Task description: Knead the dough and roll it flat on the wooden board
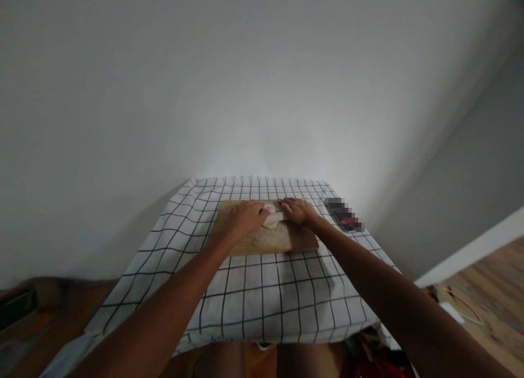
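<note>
A pale rolling pin [275, 218] lies across a wooden board [262, 244], with pale dough [269, 208] showing just behind it and a thin edge of it in front. My left hand [248, 214] is closed over the pin's left end. Over its right end, my right hand [298, 210] is curled in the same way. Both hands cover the ends of the pin, so only its middle shows. Light flour is dusted on the board near its front.
The board rests on a table with a white, black-checked cloth [254, 312]. A phone-like dark device [344, 214], partly blurred out, lies to the right. A pale wall [262, 83] stands directly behind the table. At lower right are a cable [466, 304] and wooden floor.
</note>
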### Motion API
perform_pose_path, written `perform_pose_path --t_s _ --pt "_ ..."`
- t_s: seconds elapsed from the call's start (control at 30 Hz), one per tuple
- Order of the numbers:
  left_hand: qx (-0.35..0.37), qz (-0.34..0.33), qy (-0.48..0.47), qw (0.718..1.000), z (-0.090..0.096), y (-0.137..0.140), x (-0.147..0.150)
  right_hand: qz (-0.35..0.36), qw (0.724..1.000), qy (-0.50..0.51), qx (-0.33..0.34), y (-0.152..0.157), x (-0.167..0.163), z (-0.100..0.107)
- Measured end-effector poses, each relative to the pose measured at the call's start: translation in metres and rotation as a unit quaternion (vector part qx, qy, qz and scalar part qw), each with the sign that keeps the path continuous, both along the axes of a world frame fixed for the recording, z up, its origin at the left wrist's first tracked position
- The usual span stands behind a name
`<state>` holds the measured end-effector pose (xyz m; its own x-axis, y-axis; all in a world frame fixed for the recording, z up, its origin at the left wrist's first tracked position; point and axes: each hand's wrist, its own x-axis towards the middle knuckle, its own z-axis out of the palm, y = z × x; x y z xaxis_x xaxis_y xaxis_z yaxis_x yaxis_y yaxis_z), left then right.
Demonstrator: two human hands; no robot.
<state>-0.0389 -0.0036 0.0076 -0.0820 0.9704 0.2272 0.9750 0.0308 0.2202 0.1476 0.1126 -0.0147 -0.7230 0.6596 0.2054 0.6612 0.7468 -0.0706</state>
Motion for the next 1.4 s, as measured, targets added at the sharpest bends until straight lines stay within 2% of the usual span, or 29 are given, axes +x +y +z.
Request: perform_pose_path --t_s 0.27,0.43,0.57,0.83,1.07,1.3,1.4 --pt "-0.021 -0.010 0.028 0.999 0.005 0.004 -0.001 -0.014 1.000 -0.016 -0.003 0.000 -0.001 0.002" --pt "-0.038 -0.029 0.035 0.998 0.000 0.015 -0.007 -0.021 1.000 -0.020 -0.010 0.001 0.001 0.001" --pt "-0.025 -0.032 0.023 0.999 -0.006 0.017 -0.009 -0.019 0.998 -0.052 0.010 0.000 0.003 0.002" --pt "-0.004 -0.024 0.014 1.000 -0.010 0.013 -0.009 -0.017 0.999 -0.040 0.012 0.000 0.001 0.004" --pt "0.014 -0.026 0.009 1.000 -0.015 0.013 -0.011 0.036 0.995 -0.084 0.043 0.001 0.002 0.004" --pt "0.016 -0.028 0.000 0.999 -0.010 0.012 -0.010 -0.029 0.998 -0.048 0.005 -0.006 0.000 0.009" --pt "0.011 -0.025 0.011 1.000 -0.006 0.013 -0.010 -0.027 0.999 -0.029 0.005 -0.006 -0.002 0.008"
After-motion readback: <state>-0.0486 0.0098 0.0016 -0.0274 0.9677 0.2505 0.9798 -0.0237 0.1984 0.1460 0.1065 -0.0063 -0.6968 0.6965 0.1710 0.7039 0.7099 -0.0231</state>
